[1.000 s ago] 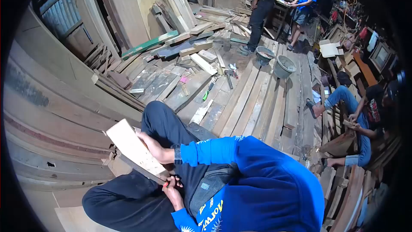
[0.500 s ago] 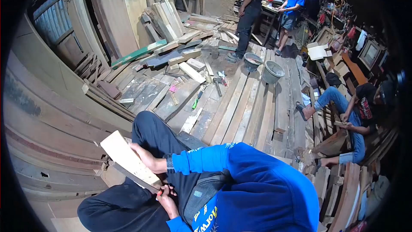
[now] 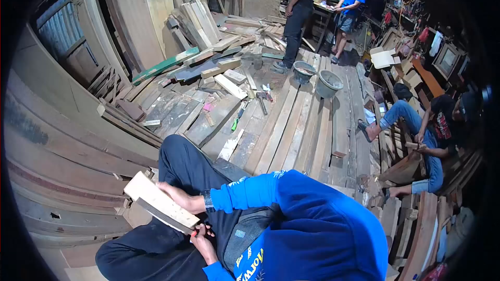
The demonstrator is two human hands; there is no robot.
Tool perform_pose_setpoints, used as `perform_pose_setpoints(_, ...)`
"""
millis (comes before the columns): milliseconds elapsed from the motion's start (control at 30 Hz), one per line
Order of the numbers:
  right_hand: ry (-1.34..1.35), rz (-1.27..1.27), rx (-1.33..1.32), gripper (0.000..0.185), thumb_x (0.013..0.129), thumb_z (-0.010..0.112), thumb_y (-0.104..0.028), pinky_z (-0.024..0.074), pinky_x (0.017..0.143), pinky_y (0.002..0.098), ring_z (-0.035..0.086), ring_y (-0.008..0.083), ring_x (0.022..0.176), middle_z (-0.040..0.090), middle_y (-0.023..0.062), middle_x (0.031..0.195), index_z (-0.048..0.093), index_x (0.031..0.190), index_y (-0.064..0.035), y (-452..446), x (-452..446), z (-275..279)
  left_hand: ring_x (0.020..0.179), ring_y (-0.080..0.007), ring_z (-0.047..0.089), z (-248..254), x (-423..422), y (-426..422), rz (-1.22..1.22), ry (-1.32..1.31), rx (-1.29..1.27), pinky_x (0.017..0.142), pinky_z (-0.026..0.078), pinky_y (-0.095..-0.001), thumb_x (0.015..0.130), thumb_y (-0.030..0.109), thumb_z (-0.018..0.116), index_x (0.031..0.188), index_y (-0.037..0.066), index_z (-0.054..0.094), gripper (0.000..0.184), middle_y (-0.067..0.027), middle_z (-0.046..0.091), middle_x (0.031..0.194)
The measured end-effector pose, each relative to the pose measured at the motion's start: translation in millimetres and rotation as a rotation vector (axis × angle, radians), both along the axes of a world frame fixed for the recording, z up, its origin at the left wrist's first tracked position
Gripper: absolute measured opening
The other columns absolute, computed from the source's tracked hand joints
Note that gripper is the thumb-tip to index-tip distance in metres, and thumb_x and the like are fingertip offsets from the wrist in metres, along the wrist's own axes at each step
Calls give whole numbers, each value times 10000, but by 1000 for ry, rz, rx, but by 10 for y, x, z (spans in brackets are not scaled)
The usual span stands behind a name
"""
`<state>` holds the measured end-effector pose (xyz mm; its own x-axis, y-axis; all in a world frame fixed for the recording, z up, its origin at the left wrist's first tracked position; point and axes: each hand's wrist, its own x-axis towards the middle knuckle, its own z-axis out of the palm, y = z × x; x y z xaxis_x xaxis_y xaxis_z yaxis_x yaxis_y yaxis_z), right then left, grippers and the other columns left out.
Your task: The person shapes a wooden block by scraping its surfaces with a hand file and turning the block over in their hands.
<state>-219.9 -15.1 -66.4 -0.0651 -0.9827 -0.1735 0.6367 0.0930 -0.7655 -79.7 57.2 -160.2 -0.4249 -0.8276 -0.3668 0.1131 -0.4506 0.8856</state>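
My right hand, with a dark watch at its wrist, is closed over the upper edge of a pale wood block. The block is tilted across my lap, its far end towards the upper left. A dark flat-bladed tool lies along the block's lower long side; I cannot tell whether it is a file or a saw. My left hand is at the block's near end, fingers wrapped around the tool's orange-red handle end. Most of the handle is hidden in the fingers.
Wood offcuts and a green-handled tool lie on the plank floor. Two buckets stand beyond. One seated person is at right; two people stand behind. Long boards lean along the left.
The block has shifted slightly right, and more of the tool's dark face shows along its side. Both hands keep their holds. The whole view has moved a little.
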Motion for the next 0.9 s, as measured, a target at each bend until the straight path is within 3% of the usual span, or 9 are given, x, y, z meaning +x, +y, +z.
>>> perform_pose_setpoints(100, 7, 46, -67, 633, 971, 313, -558, 432, 876, 282, 544, 108, 984, 587, 50, 1173, 521, 1285, -50, 34, 19, 132, 558, -139, 489, 9, 13, -10, 20, 22, -2, 479, 411, -269, 888, 68, 552, 796, 23, 512, 110, -80, 567, 695)
perform_pose_setpoints(200, -89, -147, -219, 661, 964, 316, -569, 434, 898, 272, 565, 122, 1012, 589, 73, 1205, 505, 1303, -34, -158, -69, 262, 557, -140, 491, -36, 16, -13, -4, 29, -24, 480, 411, -270, 885, 69, 558, 792, 23, 512, 114, -80, 568, 693)
perform_pose_setpoints(333, -208, -138, -200, 637, 967, 337, -548, 437, 898, 273, 569, 130, 1012, 586, 80, 1213, 503, 1303, -33, -75, -127, 89, 557, -135, 492, -61, 16, -39, -33, -13, -36, 480, 409, -268, 884, 88, 570, 794, 33, 518, 118, -72, 571, 699)
perform_pose_setpoints(467, 8, -53, -9, 595, 974, 367, -510, 385, 968, 277, 503, 116, 1111, 552, 65, 1264, 513, 1285, -24, -82, 86, -293, 549, -95, 453, 62, 24, -20, -19, -34, 57, 499, 377, -248, 899, 133, 583, 817, 40, 543, 131, -48, 576, 729)
perform_pose_setpoints(500, -232, -118, 16, 547, 978, 375, -488, 419, 930, 296, 540, 129, 1034, 587, 68, 1190, 549, 1227, -32, -44, 135, -26, 549, -87, 450, 149, -14, -24, -11, 1, 63, 501, 375, -246, 898, 147, 595, 806, 33, 555, 152, -45, 583, 729)
perform_pose_setpoints(567, -204, -88, -44, 491, 983, 365, -456, 488, 842, 318, 603, 157, 926, 639, 72, 1022, 564, 1151, -40, -138, 23, -9, 552, -85, 456, 73, 45, -41, -27, -25, 59, 503, 370, -242, 906, 117, 569, 791, 9, 574, 158, -51, 586, 728)
perform_pose_setpoints(633, -239, -216, -214, 516, 987, 334, -447, 502, 860, 326, 630, 176, 936, 637, 105, 1088, 540, 1205, -26, -114, -79, 280, 544, -100, 475, 22, 18, -58, -46, 39, 94, 518, 384, -248, 912, 98, 540, 801, -8, 587, 161, -51, 582, 696)
perform_pose_setpoints(700, -302, -76, -268, 568, 984, 297, -467, 494, 894, 331, 627, 188, 996, 625, 115, 1155, 509, 1259, -17, -124, -111, 237, 541, -88, 469, 34, 58, -37, -78, -40, -32, 504, 372, -251, 911, 103, 561, 720, -4, 585, 221, -28, 563, 661)
perform_pose_setpoints(900, -66, -19, -38, 601, 976, 285, -484, 476, 919, 318, 614, 188, 1037, 615, 106, 1192, 481, 1300, -17, -69, 96, -25, 534, -91, 482, 21, 60, -88, -27, -50, -15, 503, 386, -255, 906, 108, 561, 733, -5, 573, 207, -41, 569, 658)
